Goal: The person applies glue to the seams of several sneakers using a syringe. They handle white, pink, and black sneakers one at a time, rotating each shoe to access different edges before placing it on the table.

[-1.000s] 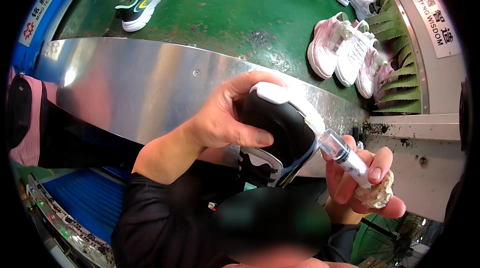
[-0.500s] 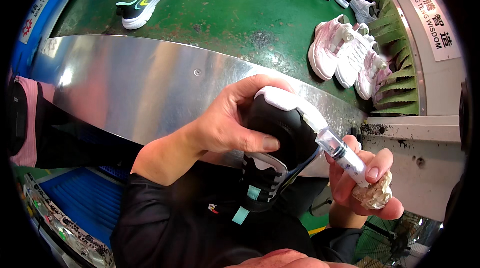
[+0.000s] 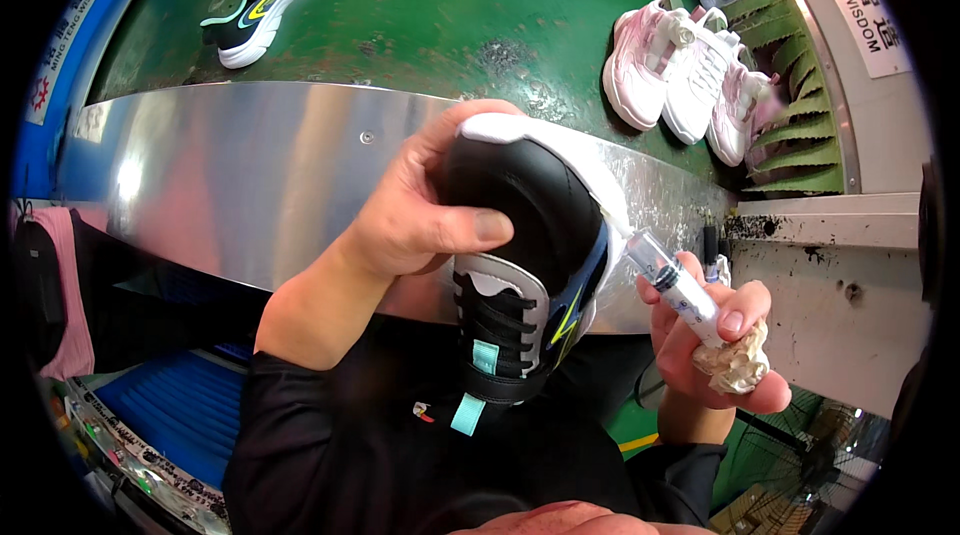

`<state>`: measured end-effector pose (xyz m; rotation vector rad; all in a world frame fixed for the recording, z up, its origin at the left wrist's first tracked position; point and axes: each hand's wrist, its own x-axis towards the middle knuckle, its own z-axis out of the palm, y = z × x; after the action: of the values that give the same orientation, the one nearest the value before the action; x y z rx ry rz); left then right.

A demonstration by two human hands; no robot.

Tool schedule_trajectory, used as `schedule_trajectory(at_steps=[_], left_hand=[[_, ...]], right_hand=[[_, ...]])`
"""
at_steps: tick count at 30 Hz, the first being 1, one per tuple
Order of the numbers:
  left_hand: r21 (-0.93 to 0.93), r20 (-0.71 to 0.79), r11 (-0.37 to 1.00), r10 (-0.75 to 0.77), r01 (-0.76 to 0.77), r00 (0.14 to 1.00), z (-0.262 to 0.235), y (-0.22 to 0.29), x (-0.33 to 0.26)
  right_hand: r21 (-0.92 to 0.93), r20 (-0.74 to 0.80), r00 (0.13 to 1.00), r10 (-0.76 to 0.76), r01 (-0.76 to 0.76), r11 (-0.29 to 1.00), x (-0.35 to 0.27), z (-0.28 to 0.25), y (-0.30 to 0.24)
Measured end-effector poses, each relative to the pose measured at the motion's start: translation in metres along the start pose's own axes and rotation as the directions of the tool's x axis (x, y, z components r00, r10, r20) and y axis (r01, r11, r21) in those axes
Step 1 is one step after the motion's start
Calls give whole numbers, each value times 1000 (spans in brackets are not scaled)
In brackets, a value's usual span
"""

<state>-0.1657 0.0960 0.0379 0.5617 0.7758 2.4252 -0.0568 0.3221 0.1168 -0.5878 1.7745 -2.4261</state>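
Observation:
My left hand (image 3: 425,210) grips a black sneaker (image 3: 520,205) by its toe, thumb on the upper and the other fingers behind the sole, mostly hidden. The shoe has a white sole, black laces, mint tabs and a yellow zigzag on its side. Its toe points up and away from me. In my right hand (image 3: 710,335) is a clear syringe (image 3: 682,290) with white contents, its tip at the seam between the sole's edge and the upper. A crumpled, cream-coloured wad (image 3: 735,360) covers the syringe's back end, against my fingers.
A similar black sneaker (image 3: 262,5) lies on the green conveyor belt (image 3: 420,15), far left. Pink and white sneakers (image 3: 665,70) stand at the right beside green flaps (image 3: 800,135), with more shoes behind. A metal ledge (image 3: 290,165) borders the belt. A dark pen-like thing (image 3: 711,250) stands behind my right hand.
The held sneaker has shifted left and turned, showing more of its side. The syringe tip has moved lower along the sole's edge. The shoe at far left has moved slightly left.

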Motion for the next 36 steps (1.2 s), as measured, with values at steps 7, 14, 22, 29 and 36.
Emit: schedule_trajectory(at_steps=[7, 14, 22, 29, 36], left_hand=[[-14, -121, 1000, -17, 15, 993, -7, -3, 1], [19, -221, 1000, -17, 21, 975, -13, -5, 0], [-21, -183, 1000, -13, 9, 983, -5, -4, 10], [-71, -163, 997, -29, 18, 986, -19, -6, 8], [-110, -187, 993, -57, 37, 981, -30, -8, 8]], right_hand=[[53, -16, 1000, -12, 13, 998, -16, -11, 19], [247, 31, 988, -151, 139, 959, -18, -23, 41], [281, -20, 991, -132, 132, 950, -34, -28, 53], [230, -68, 992, -105, 119, 966, -45, -28, 59], [211, -78, 991, -106, 120, 970, -53, -30, 66]])
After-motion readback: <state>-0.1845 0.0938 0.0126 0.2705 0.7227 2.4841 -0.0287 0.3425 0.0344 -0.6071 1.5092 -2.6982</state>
